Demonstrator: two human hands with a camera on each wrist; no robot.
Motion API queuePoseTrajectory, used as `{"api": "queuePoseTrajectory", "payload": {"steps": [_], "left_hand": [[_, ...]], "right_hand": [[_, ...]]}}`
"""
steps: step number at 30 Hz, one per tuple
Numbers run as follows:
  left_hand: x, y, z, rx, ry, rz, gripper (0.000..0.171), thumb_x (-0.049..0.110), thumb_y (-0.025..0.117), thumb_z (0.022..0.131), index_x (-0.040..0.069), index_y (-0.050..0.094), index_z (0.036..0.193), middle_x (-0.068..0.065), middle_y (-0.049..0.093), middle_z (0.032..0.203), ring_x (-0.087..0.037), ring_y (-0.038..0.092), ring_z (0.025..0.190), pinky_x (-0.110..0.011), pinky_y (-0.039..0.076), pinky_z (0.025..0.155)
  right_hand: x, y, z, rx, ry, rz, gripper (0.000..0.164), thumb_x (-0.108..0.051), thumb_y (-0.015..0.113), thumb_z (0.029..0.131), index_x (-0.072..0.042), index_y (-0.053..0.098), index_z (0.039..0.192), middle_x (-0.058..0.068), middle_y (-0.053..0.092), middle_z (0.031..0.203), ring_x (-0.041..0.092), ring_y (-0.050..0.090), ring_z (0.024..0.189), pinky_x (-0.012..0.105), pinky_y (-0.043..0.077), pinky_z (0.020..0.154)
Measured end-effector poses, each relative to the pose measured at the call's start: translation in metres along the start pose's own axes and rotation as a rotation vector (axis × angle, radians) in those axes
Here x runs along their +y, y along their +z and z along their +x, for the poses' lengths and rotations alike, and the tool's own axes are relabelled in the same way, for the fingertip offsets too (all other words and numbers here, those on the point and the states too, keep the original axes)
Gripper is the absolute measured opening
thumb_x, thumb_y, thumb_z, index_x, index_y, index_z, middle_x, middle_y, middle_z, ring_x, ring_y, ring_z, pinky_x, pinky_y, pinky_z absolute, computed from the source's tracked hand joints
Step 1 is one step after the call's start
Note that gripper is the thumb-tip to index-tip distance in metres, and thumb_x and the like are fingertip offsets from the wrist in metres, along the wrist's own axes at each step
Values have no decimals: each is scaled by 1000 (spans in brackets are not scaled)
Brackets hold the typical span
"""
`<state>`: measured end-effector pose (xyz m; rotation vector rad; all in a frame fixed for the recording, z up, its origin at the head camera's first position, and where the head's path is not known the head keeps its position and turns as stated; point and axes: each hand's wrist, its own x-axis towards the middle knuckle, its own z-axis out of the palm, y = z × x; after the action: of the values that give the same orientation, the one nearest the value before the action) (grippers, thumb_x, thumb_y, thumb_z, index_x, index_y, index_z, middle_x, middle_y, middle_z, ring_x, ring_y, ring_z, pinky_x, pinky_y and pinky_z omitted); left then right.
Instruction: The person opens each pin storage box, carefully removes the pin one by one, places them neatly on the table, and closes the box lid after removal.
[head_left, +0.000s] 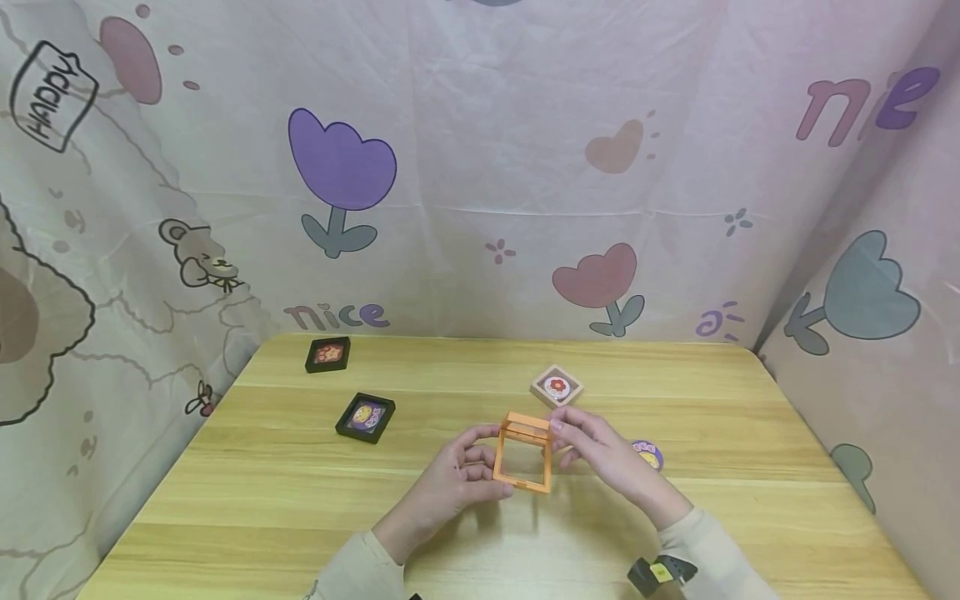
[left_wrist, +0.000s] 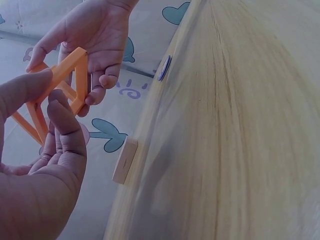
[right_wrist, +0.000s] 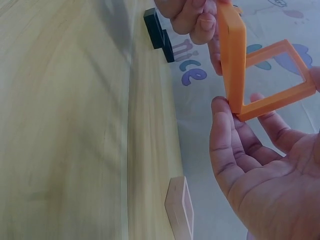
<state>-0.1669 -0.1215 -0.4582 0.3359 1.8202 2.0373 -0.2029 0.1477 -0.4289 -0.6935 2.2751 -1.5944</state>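
An orange hinged display frame (head_left: 522, 483) is held above the table with its two halves swung apart. My left hand (head_left: 452, 477) grips one half from the left, thumb at the lower edge. At the upper right, my right hand (head_left: 600, 454) pinches the raised half between thumb and fingers. The clear window of the frame has nothing in it. In the right wrist view the halves of the frame (right_wrist: 234, 60) meet at a hinge near my right fingertips. A round purple badge (head_left: 649, 455) lies on the table, partly hidden behind my right wrist.
Beyond my hands, a light wooden-coloured frame (head_left: 537, 391) holds a red flower badge. Two black frames lie at the left: one (head_left: 347, 428) with a purple-yellow badge, another (head_left: 311, 364) with a red one farther back. Printed cloth (head_left: 465, 167) hangs behind the wood-grain table (head_left: 247, 500).
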Motion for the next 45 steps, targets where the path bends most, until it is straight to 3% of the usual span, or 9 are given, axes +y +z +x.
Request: {"api": "queuePoseTrajectory", "payload": {"steps": [12,17,21,24,30,45], "left_hand": [[0,0,0,12,-8,-16,81,-1,84,86,-1,42,156,-7,67,108,-13,72,93,-24,62,85],[1,0,0,14,-7,-14,81,-1,84,86,-1,43,156,-8,68,109,-13,72,93,-23,62,85],[1,0,0,16,-9,-15,80,0,84,87,-2,43,155,-7,69,109,-13,72,92,-23,62,84],[1,0,0,18,-12,-17,79,0,84,87,-1,44,155,-7,69,108,-13,71,92,-22,61,83],[2,1,-1,25,-15,-5,78,2,84,87,0,45,154,-7,69,108,-13,71,91,-22,60,83],[2,0,0,25,-15,-3,80,2,84,86,0,44,155,-2,70,105,-13,71,90,-23,63,86]], "right_hand": [[1,-1,-2,-6,-17,-27,35,-25,53,113,1,61,134,20,69,125,11,66,110,32,61,92],[0,-1,-4,-22,-13,-23,35,-25,56,112,1,61,135,21,67,134,22,67,120,38,62,97],[1,0,-3,-28,-14,-33,34,-26,59,110,-3,62,135,18,66,138,28,66,126,31,60,101],[2,0,-3,-29,-20,-54,32,-26,62,109,-6,63,134,16,67,137,23,66,123,24,57,100],[2,0,-3,-41,-35,-55,34,-24,68,106,-6,62,135,16,66,137,18,66,118,25,59,97],[5,0,-3,-60,-83,-44,43,-18,79,97,-6,62,134,15,67,134,28,68,117,28,61,94]]}}
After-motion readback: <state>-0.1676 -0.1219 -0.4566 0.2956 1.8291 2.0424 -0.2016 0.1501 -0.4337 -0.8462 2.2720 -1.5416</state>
